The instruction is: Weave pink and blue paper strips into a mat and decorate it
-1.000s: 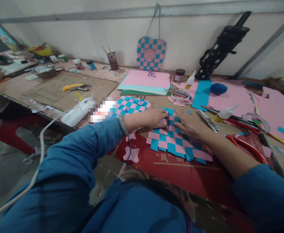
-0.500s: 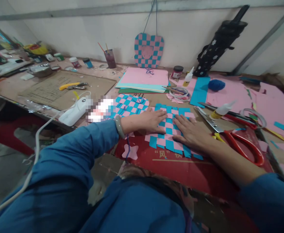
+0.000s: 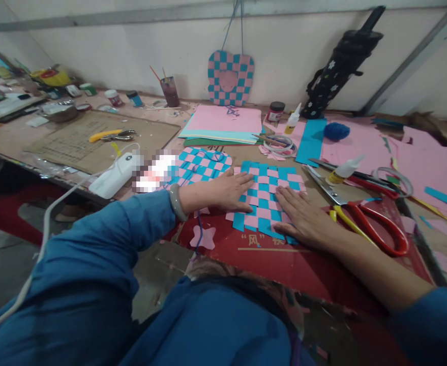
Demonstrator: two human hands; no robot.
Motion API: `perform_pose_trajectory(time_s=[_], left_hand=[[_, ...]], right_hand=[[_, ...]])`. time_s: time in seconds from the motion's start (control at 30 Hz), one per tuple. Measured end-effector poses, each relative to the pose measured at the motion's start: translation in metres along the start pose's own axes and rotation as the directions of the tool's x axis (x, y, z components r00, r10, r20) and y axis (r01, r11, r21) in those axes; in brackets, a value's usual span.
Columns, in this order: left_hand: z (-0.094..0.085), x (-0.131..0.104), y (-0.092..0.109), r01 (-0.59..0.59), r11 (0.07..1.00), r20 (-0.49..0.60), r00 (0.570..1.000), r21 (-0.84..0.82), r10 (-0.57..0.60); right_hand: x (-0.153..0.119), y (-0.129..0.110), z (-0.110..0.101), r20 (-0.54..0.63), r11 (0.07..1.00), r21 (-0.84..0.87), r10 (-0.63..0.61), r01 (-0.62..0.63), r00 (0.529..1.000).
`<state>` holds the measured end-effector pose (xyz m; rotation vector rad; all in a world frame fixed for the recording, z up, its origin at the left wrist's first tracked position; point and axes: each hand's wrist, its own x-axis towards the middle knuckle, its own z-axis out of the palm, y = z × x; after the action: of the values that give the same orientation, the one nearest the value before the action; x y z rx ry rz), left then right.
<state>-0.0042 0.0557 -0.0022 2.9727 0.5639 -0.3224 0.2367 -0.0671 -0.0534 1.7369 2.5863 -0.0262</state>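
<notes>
A woven mat of pink and blue paper strips (image 3: pixel 263 195) lies before me, partly on a red printed board (image 3: pixel 223 234). My left hand (image 3: pixel 231 190) rests flat on its left side, fingers stretched out. On its right side lies my right hand (image 3: pixel 301 213), also flat with fingers extended. Both palms touch the strips and hide parts of the edges. Just behind my left hand is another checkered piece (image 3: pixel 204 162) with blue cord on it. Red-handled scissors (image 3: pixel 376 229) lie to the right of my right hand. A pink star-shaped cutout (image 3: pixel 202 237) sits near the board's front edge.
A checkered bag (image 3: pixel 231 76) hangs by cords at the wall. Behind the mat are stacked paper sheets (image 3: pixel 227 119), tape rolls (image 3: pixel 282 146), blue yarn (image 3: pixel 336 131) and a glue bottle (image 3: pixel 343 170). Leftward lie a hole punch (image 3: pixel 112 135) and a white corded device (image 3: pixel 116 175).
My hands have moved apart, the left outward to the left and the right toward the lower right, so more of the mat's middle shows. The view has shifted slightly.
</notes>
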Motion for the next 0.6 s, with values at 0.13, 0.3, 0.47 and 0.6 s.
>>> perform_pose_trajectory(time_s=[0.13, 0.3, 0.47, 0.6], left_hand=[[-0.009, -0.003, 0.000, 0.040, 0.999, -0.027, 0.999, 0.007, -0.040], [-0.042, -0.019, -0.005, 0.169, 0.985, -0.099, 0.980, -0.032, -0.172], [-0.069, -0.044, -0.020, 0.304, 0.950, -0.213, 0.925, -0.074, -0.313], [-0.072, -0.056, -0.027, 0.398, 0.899, -0.315, 0.843, -0.180, -0.436]], right_hand=[[-0.002, 0.002, -0.009, -0.057, 0.999, -0.002, -0.033, 0.032, 0.998], [-0.008, -0.009, -0.008, -0.120, 0.996, -0.036, -0.081, 0.078, 0.989], [-0.009, -0.015, 0.001, -0.127, 0.996, -0.041, -0.083, 0.079, 0.988], [-0.007, -0.008, -0.004, -0.186, 0.995, -0.047, -0.092, 0.084, 0.978]])
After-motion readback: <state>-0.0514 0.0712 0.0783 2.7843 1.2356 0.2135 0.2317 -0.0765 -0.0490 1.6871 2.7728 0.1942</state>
